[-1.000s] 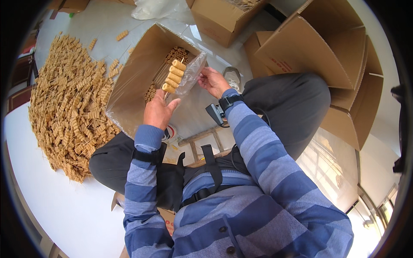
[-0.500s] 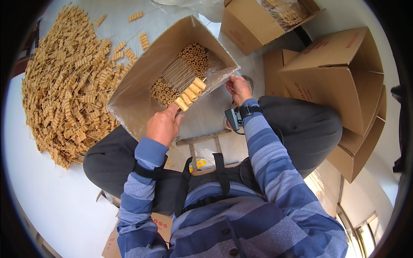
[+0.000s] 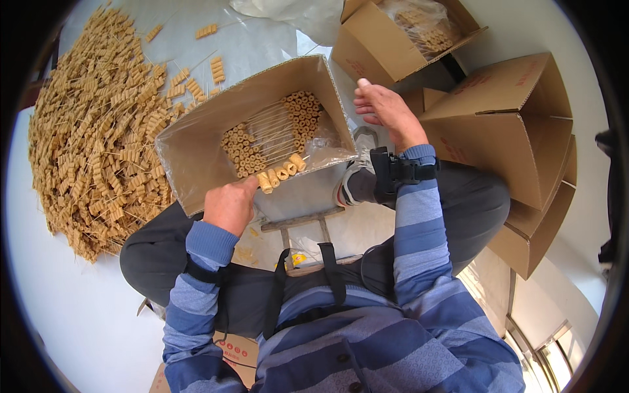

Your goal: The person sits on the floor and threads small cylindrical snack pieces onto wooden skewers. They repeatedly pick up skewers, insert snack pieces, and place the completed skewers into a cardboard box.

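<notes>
the left hand point(image 3: 229, 205) is gripping one end of a skewer of golden rolls point(image 3: 282, 174), fingers drawn together, at the near edge of the open cardboard box point(image 3: 203, 118), where packed skewers point(image 3: 303, 121) are lying. the right hand point(image 3: 391, 112) is hovering empty, fingers loosely parted, right of the box. a skewer heap point(image 3: 98, 144) is sprawling to the left.

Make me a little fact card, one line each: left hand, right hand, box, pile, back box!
Left hand: holds a skewer at the near edge of the box
Right hand: open, seems empty, right of the box
Box: open, packed skewers inside
Pile: loose skewers, left of the box
Back box: open, skewers under clear plastic
</notes>
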Available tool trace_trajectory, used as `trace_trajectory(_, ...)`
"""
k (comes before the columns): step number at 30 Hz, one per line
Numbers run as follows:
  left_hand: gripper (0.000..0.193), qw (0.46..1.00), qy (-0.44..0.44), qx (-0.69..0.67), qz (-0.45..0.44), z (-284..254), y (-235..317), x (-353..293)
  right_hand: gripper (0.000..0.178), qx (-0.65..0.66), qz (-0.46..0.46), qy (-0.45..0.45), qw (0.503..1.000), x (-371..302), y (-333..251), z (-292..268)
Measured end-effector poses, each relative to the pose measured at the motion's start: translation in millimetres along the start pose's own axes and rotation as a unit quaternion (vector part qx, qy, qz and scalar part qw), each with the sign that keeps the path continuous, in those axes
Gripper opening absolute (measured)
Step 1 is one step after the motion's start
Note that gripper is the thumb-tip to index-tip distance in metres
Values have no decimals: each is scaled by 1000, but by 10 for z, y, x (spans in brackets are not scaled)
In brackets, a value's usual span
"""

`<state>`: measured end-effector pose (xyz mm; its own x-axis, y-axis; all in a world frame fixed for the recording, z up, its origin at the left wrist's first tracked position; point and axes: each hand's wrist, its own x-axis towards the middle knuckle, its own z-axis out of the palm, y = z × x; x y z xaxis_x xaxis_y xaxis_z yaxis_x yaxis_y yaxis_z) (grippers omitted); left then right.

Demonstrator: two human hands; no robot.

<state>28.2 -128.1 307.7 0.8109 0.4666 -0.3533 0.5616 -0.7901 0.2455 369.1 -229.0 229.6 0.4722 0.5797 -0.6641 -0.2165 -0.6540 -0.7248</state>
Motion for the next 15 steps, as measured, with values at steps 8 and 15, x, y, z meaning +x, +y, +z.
trace_trajectory(8,9,1000,-8,-22,8,13,-42,-22,37,-307,-177,-10,935,-297,-506,278)
trace_trajectory(15,20,999,-7,8,30,18,-61,-8,30,-546,-305,25,780,-300,-668,280)
